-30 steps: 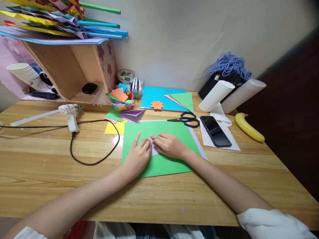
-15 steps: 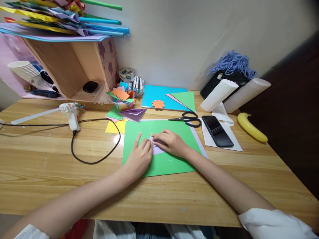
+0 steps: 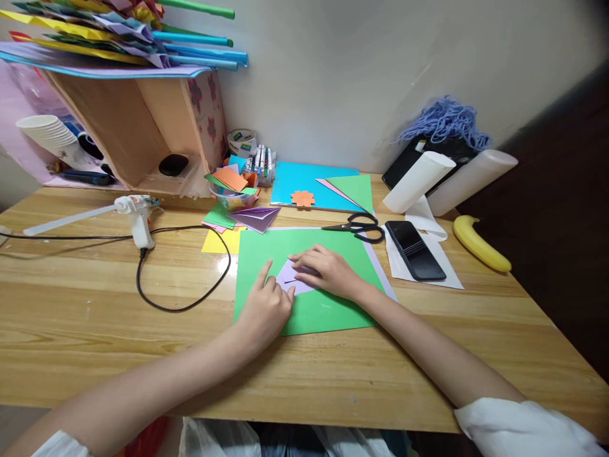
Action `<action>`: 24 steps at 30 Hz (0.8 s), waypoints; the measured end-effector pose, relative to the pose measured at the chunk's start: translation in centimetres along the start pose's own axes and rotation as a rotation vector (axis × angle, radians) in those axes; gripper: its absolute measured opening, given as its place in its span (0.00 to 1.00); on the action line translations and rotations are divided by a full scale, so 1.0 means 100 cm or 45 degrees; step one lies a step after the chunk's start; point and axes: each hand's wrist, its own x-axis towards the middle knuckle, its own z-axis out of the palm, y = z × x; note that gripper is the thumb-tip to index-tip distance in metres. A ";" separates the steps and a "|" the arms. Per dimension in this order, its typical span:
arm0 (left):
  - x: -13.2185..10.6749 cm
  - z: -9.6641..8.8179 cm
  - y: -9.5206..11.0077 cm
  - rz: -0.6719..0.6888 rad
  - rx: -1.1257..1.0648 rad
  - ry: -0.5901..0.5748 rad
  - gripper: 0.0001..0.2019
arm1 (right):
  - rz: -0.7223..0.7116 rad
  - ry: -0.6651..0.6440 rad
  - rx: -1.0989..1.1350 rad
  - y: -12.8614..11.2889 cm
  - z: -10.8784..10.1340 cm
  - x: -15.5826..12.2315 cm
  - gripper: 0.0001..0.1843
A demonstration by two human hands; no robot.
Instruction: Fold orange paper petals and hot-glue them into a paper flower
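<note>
A folded light purple paper (image 3: 295, 284) lies on a green sheet (image 3: 349, 311) in the middle of the table. My right hand (image 3: 326, 273) covers its right part, fingers bent and fingertips and thumb pressing on the folds. Beside the paper's lower left edge is my left hand (image 3: 266, 311), index finger raised and stretched out, thumb apart, the other fingers curled. Whether the left thumb touches the paper I cannot tell. Black-handled scissors (image 3: 364, 227) rest across the green sheet's top right edge. A dark purple folded paper (image 3: 257, 219) sits behind the sheet.
A white glue gun (image 3: 139, 222) with its looping black cord stands at left. Behind are a cup of paper scraps (image 3: 233, 184), markers (image 3: 261, 160) and a blue sheet (image 3: 304, 178) bearing an orange paper flower (image 3: 303, 198). To the right lie a phone (image 3: 415, 251) and a banana (image 3: 480, 244).
My left hand has drawn back from the purple paper towards the lower left, uncovering its left part and a fold. The right hand stays in place on it.
</note>
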 end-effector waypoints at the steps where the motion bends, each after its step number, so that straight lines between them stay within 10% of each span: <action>1: 0.000 -0.001 -0.001 -0.004 -0.007 -0.007 0.20 | 0.010 -0.011 0.008 0.000 -0.001 0.000 0.08; 14: 0.006 0.027 -0.030 -0.619 -0.951 -0.427 0.16 | 0.040 0.046 0.048 0.001 0.002 -0.001 0.22; 24: 0.005 0.023 -0.029 -0.401 -0.764 -0.435 0.16 | -0.321 0.154 -0.116 0.010 -0.004 -0.009 0.07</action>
